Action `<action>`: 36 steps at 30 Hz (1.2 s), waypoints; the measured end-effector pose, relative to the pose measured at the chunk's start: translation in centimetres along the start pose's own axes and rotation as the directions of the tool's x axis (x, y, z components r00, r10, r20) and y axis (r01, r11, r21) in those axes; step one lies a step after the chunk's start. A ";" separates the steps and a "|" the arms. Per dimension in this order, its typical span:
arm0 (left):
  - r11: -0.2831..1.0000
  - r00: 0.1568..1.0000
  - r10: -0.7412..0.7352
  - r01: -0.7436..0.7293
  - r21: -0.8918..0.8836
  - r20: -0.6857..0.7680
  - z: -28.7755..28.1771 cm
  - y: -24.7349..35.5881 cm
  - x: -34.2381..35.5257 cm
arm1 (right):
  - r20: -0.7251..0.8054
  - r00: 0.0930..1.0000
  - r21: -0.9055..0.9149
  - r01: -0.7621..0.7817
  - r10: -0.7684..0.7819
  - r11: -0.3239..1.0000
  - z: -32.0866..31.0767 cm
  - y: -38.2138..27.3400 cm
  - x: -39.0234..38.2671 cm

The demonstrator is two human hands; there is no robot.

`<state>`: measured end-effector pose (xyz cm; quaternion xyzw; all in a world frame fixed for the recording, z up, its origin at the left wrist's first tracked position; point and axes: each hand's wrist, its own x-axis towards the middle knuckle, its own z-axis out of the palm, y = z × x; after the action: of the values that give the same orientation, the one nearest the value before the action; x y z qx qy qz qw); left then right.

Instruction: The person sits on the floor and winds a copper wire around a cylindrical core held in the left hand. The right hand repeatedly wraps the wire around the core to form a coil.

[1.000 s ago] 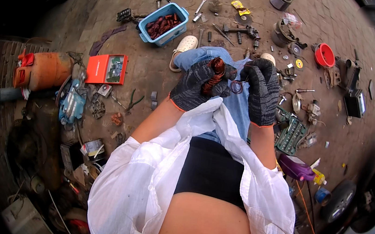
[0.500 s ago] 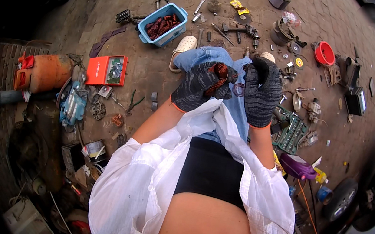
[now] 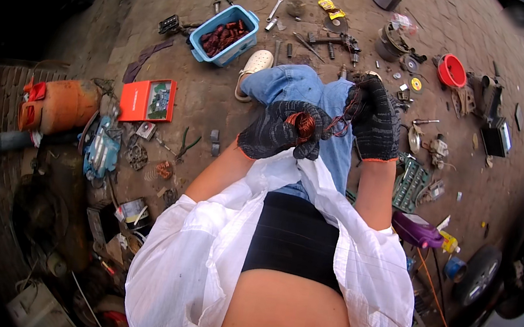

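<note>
In a grey knit glove, my left hand [image 3: 277, 131] is closed round a bundle of copper wire [image 3: 303, 124] above my jeans [image 3: 334, 159]. Up and to the right of it, my right hand [image 3: 372, 118] grips thin wire strands [image 3: 344, 121] that trail toward the bundle. Beyond my left foot stands a light blue bin [image 3: 218, 55] with dark reddish coils [image 3: 224, 36] inside.
Around me lie an orange gas cylinder [image 3: 61, 106], a red box [image 3: 136, 99], green-handled pliers [image 3: 187, 142], a red bowl [image 3: 452, 70], metal buckets [image 3: 391, 45], a green socket case [image 3: 411, 182], a purple device [image 3: 416, 229] and a wheel [image 3: 476, 276] beside a white vehicle.
My right hand has moved up and to the right, drawing wire out from the bundle. My left hand has sunk slightly, with the bundle now turned more end-on.
</note>
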<state>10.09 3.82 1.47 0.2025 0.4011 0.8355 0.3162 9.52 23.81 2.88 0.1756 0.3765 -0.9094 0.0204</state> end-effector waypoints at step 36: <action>0.988 0.989 -0.136 0.132 0.079 0.048 0.0 -0.5 0.0 | 0.179 0.973 -0.587 0.226 -0.147 0.778 1.5 -0.8 -3.1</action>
<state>10.29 4.09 1.09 0.2089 0.4365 0.7909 0.3745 11.86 23.06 5.45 0.0653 0.6598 -0.7486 0.0083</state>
